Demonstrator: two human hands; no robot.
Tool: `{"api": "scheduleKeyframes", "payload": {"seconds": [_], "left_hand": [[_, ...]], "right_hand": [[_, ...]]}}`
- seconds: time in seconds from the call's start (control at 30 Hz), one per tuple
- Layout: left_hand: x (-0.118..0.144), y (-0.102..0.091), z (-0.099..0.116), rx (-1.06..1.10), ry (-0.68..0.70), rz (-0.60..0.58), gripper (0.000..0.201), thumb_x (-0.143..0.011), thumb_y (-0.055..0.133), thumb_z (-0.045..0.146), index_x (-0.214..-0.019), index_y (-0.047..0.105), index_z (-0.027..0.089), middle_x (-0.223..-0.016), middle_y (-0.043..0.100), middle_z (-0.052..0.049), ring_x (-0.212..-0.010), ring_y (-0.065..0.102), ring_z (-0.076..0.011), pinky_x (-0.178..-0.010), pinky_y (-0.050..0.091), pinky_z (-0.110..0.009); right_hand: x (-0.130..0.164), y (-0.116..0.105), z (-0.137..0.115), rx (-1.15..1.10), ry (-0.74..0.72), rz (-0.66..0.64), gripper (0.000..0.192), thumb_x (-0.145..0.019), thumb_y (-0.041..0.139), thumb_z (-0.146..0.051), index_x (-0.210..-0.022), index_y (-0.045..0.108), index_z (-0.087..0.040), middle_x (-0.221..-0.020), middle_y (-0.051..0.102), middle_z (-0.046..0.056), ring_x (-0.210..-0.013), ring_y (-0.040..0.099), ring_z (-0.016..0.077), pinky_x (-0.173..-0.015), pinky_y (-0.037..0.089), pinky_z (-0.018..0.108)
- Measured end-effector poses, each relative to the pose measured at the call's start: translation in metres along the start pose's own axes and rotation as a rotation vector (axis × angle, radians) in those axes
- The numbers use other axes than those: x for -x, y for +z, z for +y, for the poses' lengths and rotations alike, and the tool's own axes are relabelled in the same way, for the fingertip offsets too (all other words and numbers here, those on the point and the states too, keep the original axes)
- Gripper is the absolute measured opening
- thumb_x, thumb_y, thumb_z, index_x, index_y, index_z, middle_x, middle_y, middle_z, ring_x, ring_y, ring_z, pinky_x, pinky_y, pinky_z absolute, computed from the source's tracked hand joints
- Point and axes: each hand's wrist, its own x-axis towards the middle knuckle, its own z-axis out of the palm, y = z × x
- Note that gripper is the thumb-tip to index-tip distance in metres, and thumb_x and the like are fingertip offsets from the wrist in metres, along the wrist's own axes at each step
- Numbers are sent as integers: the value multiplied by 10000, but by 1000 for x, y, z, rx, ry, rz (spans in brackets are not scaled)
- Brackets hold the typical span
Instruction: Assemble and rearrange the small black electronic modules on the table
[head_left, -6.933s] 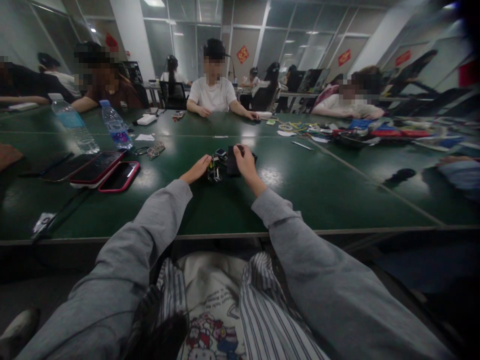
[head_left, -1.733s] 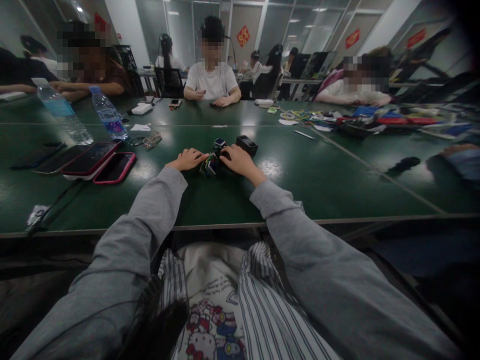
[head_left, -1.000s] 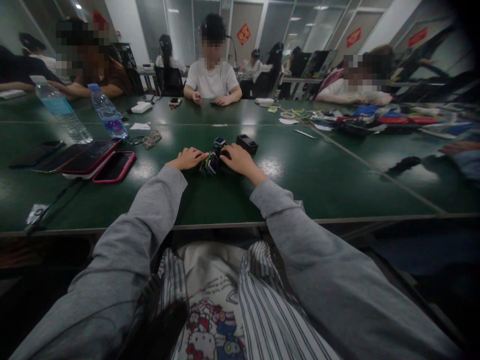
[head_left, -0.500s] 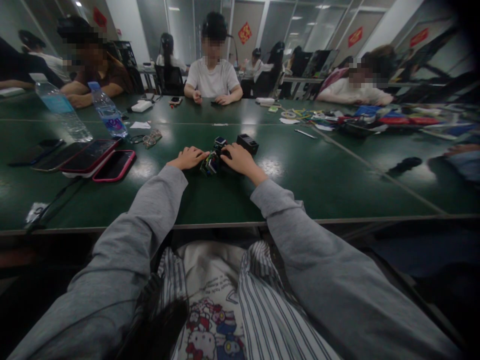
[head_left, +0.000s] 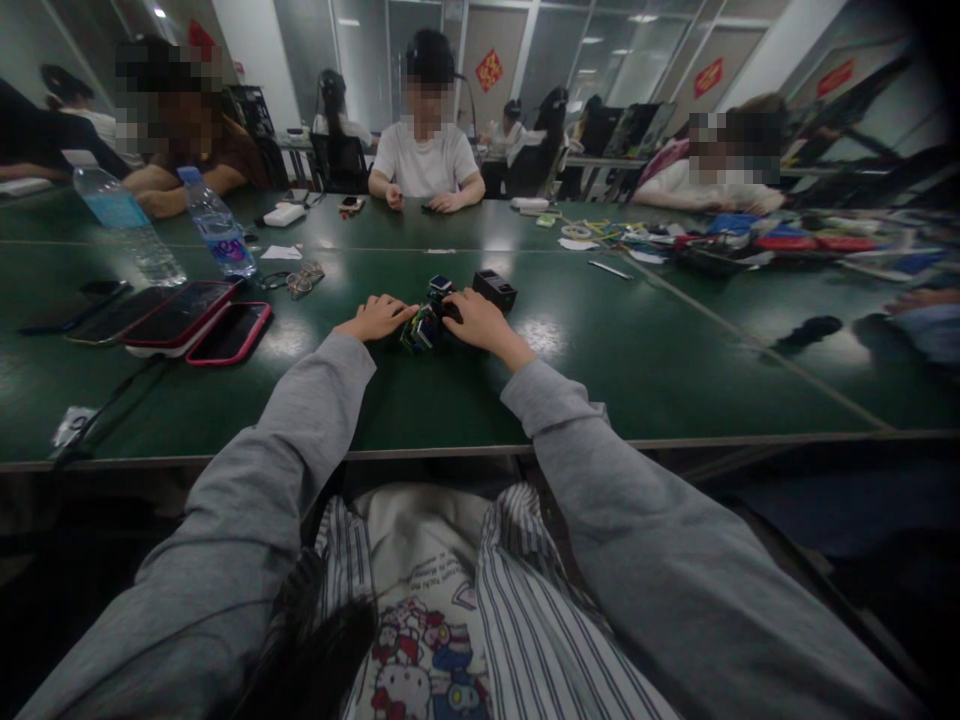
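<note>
Although the box [head_left: 494, 289] stands on the table [head_left: 615, 370] just beyond the right hand [head_left: 480, 318], handling appears unfinished, for the left hand [head_left: 375, 318] meets the parts [head_left: 420, 332] and the right curls beside them, whether either grips anything being impossible to tell.

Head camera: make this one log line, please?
left hand: at small parts; right hand: beside small parts; black box: beyond right hand; pink-edged phone: on table

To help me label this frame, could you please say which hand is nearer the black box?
Right. The right hand is just on the near side of the black box; the left hand is farther off, to the left.
</note>
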Motion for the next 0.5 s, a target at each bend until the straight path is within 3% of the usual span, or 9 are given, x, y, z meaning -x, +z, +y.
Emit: {"api": "scheduleKeyframes", "payload": {"seconds": [0.17, 0.37, 0.5], "left_hand": [[-1, 0, 0, 21, -2, -4, 767, -899, 143, 750, -1344, 560, 286, -1409, 477, -114, -1288, 394, -359, -1049, 305, -525], [0, -1, 0, 31, 5, 4, 803, -880, 134, 774, -1351, 561, 284, -1406, 476, -109, -1295, 385, -366, -1055, 291, -522], [1, -1, 1, 37, 6, -2, 821, -871, 129, 786, -1363, 551, 282, -1411, 472, -109, -1299, 379, -367, -1058, 288, -524]], "right_hand": [[0, -1, 0, -3, 1, -1, 413, -911, 547, -328, -1297, 557, -180, -1221, 567, 146, -1147, 550, 293, -935, 467, 416], [0, -3, 0, -3, 81, 115, 426, -944, 502, -335, -1332, 534, -163, -1195, 575, 160, -1141, 548, 305, -941, 462, 444], [1, -3, 2, 28, 101, 80, 419, -934, 523, -333, -1312, 561, -157, -1199, 566, 174, -1133, 555, 318, -933, 468, 454]]}}
